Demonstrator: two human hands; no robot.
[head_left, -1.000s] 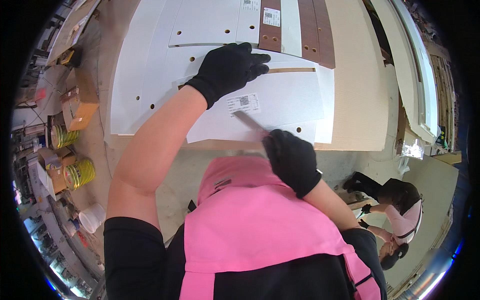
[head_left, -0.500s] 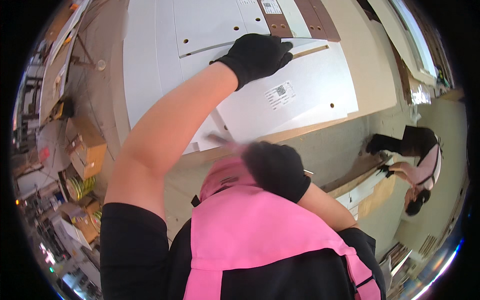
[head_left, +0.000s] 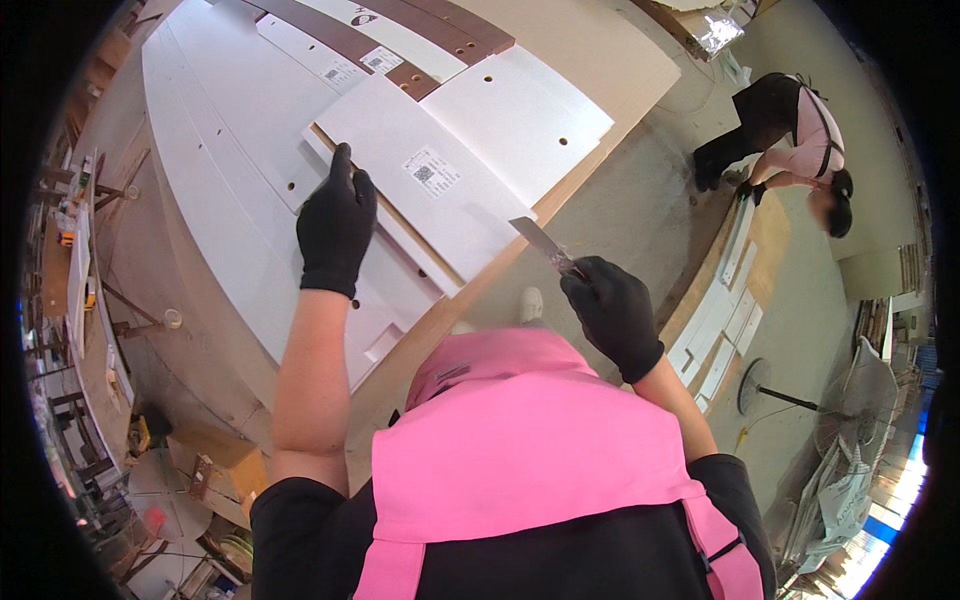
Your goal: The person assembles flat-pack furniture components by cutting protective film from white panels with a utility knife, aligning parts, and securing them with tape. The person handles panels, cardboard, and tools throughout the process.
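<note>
My left hand, in a black glove, grips the long left edge of a white panel. A narrow groove runs along that edge, and a printed label is stuck on the panel's face. My fingertips lie close to the groove; the underside of the edge is hidden. In my gloved right hand is a putty knife. Its flat metal blade points up and left, near the panel's front right corner, and the fist covers most of the handle.
More white panels and brown ones with drilled holes lie on a wooden worktop. To the right a co-worker bends over a board bearing white strips. A round stand base and a cardboard box are on the floor.
The labelled panel has turned, its groove now on the left. My left hand has moved left and nearer with it. My right hand has shifted right, and the putty knife now shows clearly.
</note>
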